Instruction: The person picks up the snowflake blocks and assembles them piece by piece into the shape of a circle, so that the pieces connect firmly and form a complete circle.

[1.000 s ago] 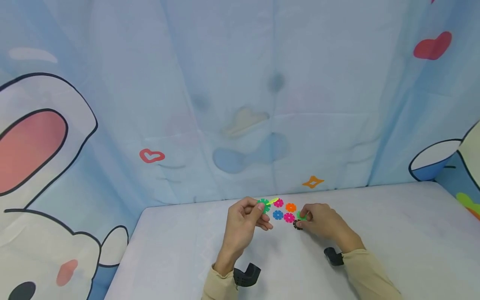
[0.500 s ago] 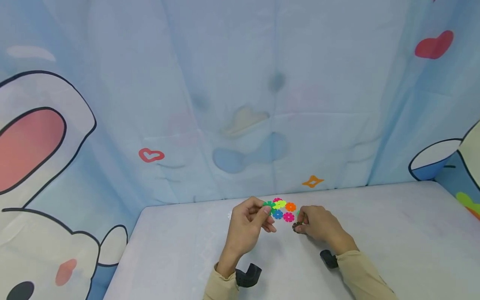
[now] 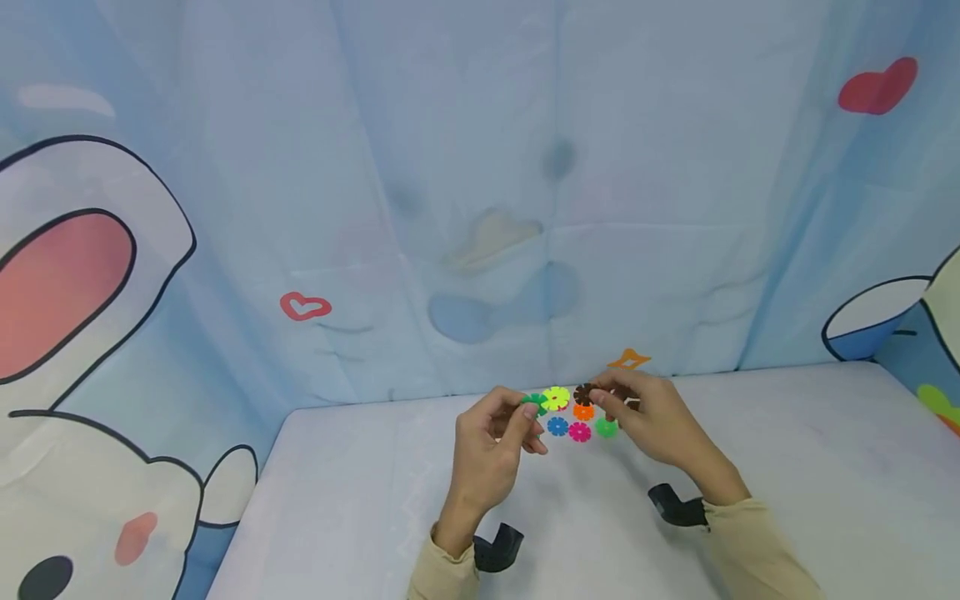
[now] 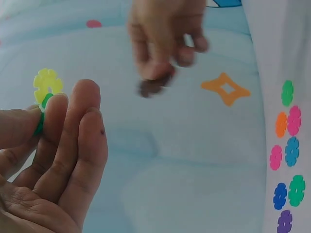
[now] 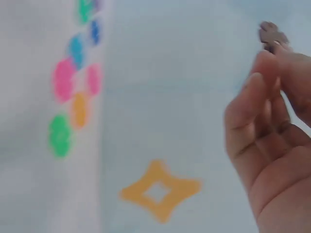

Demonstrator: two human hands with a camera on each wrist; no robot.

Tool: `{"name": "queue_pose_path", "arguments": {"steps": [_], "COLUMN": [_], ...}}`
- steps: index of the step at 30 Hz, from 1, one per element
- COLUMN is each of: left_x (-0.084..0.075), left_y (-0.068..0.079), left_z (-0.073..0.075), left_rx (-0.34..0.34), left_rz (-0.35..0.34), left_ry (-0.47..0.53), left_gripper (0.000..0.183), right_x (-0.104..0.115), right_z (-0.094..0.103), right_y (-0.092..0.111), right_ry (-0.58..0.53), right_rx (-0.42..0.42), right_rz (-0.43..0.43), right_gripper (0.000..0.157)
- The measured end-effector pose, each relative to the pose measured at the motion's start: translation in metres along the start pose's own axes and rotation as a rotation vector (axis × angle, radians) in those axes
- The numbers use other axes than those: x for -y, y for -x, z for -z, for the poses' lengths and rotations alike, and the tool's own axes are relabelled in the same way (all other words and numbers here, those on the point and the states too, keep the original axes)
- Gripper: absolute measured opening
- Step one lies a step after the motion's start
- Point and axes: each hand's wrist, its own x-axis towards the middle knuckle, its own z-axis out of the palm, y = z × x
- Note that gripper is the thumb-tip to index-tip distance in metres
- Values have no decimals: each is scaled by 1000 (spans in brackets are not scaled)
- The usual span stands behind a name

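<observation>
In the head view my left hand pinches a green notched flower disc between thumb and fingers. A yellow notched disc stands against the green one, apparently slotted into it. To the right, my raised right hand pinches a dark brown notched disc by its edge. That brown disc, blurred in the left wrist view, is close to the yellow one but apart from it. Below the hands lie loose blue, pink, orange and light green discs.
A white-covered table spreads under both arms. Behind it hangs a light blue printed curtain with an orange star print. More discs, including a purple disc, lie on the table in the left wrist view.
My right hand has lifted the dark disc off the table and brought it up and left towards the yellow one. The yellow disc has turned to face the camera; my left hand stays nearly in place.
</observation>
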Motion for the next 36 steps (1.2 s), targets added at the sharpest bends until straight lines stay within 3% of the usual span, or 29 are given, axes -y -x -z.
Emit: {"name": "queue_pose_path", "arguments": {"steps": [7, 24, 36], "left_x": [-2, -5, -2], "left_y": [0, 2, 1], "left_z": [0, -2, -2], "left_rx": [-25, -15, -15], "left_rz": [-37, -83, -154], "left_ry": [-34, -57, -22], "left_gripper": [11, 13, 13], "right_x": [32, 52, 55], "right_z": [11, 12, 7], "right_y": [5, 8, 9], "right_ry": [-97, -152, -114], "right_rx": [-144, -152, -241], "right_rz": [122, 249, 296], "right_gripper": [15, 23, 26]}}
